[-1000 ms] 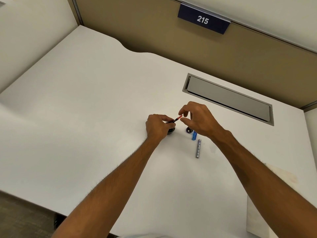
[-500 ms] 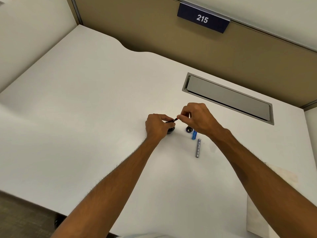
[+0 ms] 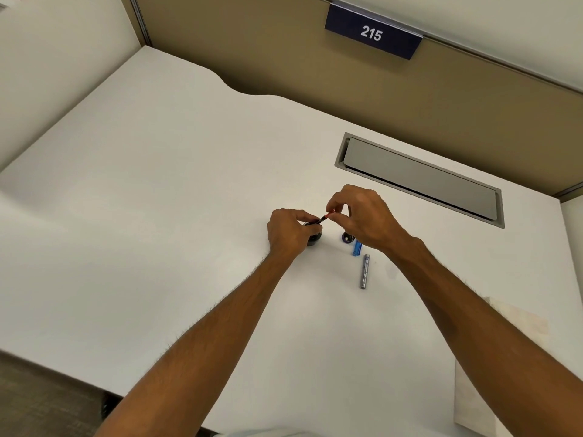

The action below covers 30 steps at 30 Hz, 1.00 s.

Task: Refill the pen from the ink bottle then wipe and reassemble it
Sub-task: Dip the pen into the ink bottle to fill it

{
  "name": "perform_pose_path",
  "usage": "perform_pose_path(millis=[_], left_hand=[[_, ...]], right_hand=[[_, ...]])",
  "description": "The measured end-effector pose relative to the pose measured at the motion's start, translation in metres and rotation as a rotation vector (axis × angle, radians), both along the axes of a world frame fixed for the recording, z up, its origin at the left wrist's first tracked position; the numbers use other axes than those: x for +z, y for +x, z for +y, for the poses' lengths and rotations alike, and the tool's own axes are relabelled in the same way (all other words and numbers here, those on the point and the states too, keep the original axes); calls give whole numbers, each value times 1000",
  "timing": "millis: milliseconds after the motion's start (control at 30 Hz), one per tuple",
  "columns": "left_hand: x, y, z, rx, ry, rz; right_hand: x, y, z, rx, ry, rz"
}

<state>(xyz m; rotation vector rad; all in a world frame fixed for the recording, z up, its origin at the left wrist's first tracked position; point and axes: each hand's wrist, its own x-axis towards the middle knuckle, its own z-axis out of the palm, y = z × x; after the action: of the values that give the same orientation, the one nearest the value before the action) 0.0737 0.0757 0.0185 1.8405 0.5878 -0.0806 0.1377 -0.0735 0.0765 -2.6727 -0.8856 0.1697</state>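
Two bare hands meet over the middle of the white table; the left hand is curled tight around the dark lower end of a thin pen part, and the right hand pinches its red top end with thumb and first finger; the pen part slants up toward the right, and its lower tip is hidden by the left fingers.

Right under the left hand sits a small dark ink bottle; only a bit of it shows, so I cannot tell if the pen part touches it. Just beside the right hand lies a little round dark cap; next to that peeks a small blue piece, half hidden by the right wrist. A bit nearer to the person lies a thin silver tube, flat on the table and apart from both hands.

A pale cloth or paper lies at the right edge, partly under the right arm. A grey flap is set into the table farther back; a blue sign on the wall reads 215.
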Motion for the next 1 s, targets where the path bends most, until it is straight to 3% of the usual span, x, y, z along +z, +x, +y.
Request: perform_pose_path(millis=[1000], left_hand=[[10,-2,-2,-9,18,-23]], right_hand=[[3,-7,7,-139,-52,7]])
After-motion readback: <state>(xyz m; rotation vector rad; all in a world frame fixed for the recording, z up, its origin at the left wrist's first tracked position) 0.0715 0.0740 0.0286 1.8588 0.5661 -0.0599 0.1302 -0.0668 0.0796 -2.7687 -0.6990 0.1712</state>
